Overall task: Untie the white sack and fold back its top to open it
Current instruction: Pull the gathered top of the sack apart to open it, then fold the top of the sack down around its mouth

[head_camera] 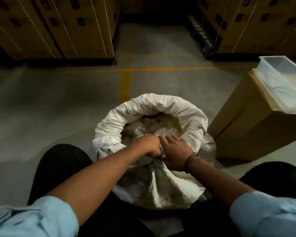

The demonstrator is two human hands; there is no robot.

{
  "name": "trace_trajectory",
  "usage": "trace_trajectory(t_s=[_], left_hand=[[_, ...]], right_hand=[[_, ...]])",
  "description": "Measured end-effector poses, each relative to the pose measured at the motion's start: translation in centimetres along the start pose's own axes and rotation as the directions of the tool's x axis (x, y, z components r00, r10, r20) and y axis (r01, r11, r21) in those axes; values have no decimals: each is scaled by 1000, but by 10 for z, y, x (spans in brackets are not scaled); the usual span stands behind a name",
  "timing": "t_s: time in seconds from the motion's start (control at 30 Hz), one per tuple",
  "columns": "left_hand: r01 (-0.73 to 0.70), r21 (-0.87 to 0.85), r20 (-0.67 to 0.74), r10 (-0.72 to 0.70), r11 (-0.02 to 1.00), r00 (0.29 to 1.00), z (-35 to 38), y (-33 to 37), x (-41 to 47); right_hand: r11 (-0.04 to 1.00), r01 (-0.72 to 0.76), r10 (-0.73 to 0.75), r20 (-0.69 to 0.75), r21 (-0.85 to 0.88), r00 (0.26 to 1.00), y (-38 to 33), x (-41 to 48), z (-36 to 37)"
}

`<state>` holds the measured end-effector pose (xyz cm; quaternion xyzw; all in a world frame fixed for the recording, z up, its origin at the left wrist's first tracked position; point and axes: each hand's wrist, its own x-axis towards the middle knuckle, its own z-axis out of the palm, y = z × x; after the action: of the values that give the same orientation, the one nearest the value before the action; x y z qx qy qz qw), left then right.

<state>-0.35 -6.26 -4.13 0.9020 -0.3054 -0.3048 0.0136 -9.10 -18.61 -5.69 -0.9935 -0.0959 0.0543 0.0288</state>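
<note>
Gripping white sack (161, 106) near rim w/ both hands (162, 149).

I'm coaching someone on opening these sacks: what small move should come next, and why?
Probably roll the near edge outward and down. The white sack's far and side rim is already folded into a thick cuff, but the left hand and right hand grip bunched fabric at the near side, which hangs unrolled toward the person.

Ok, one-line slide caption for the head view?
Both hands, left and right, grip the near rim of the white sack, its top already rolled back.
</note>
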Motion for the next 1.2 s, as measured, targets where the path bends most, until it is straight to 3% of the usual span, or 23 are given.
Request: trace_trajectory(t_s=[0.07, 0.1, 0.2, 0.27, 0.33, 0.4, 0.47, 0.53, 0.6, 0.67, 0.73, 0.8, 0.87, 0.93, 1.0, 1.07, 1.1, 1.2], left_hand=[[-14, 196, -201, 54, 980, 978, 24, 25, -6], [-42, 327, -301, 146, 944, 942, 39, 39, -12], [-88, 569, -454, 401, 818, 796, 67, 54, -18], [-262, 454, -351, 442, 851, 826, 66, 43, -11], [-379, 178, -140, 404, 908, 904, 49, 28, -7], [-283, -111, -35, 280, 953, 959, 30, 11, -2], [-188, -203, 1, 193, 961, 981, 22, -9, 5], [-164, -116, -66, 157, 980, 985, 22, -18, 5], [-157, 49, -212, 164, 986, 963, 26, -11, -2], [-198, 308, -333, 300, 931, 894, 40, 7, -10], [-218, 536, -336, 443, 816, 831, 54, 22, -18], [-193, 578, -350, 454, 793, 819, 61, 32, -22], [-208, 533, -373, 449, 820, 812, 57, 31, -24], [-282, 450, -288, 437, 847, 852, 45, 20, -20], [-358, 210, -123, 388, 910, 913, 26, 3, -12], [-299, -62, 37, 302, 952, 953, 13, -11, -5], [-264, -96, 101, 273, 960, 957, 9, -15, -2], [-241, 71, 167, 227, 968, 960, 7, -19, 1]], right_hand=[[947, -151, 77, 255, 282, 964, 22, -3, -7], [918, -175, 67, 295, 357, 953, 35, -5, -11], [939, -107, -10, 337, 328, 941, 58, -19, -24], [965, -58, -34, 344, 254, 938, 56, -25, -27], [980, -37, -32, 335, 197, 941, 51, -23, -30], [998, -22, 8, 270, 51, 963, 48, -20, -28], [991, -9, 26, 127, -130, 992, 43, -16, -20], [973, -44, 47, 9, -227, 999, 34, -13, -8], [962, -134, 146, 35, -240, 989, 27, -9, -1], [963, -171, 219, 236, -207, 947, 29, -10, 6], [992, -83, 118, 494, -93, 862, 35, -12, 10], [997, -23, -21, 572, 70, 820, 40, -12, 10], [987, -20, -60, 484, 159, 873, 43, -10, 9], [997, -12, -15, 363, 71, 932, 42, -6, 3], [998, -10, 24, 228, -64, 973, 37, -6, -4], [990, 0, 20, 144, -139, 989, 27, -11, -5], [988, 18, -2, 107, -151, 994, 19, -15, -2], [986, 13, -5, 47, -166, 999, 3, -18, 5]])
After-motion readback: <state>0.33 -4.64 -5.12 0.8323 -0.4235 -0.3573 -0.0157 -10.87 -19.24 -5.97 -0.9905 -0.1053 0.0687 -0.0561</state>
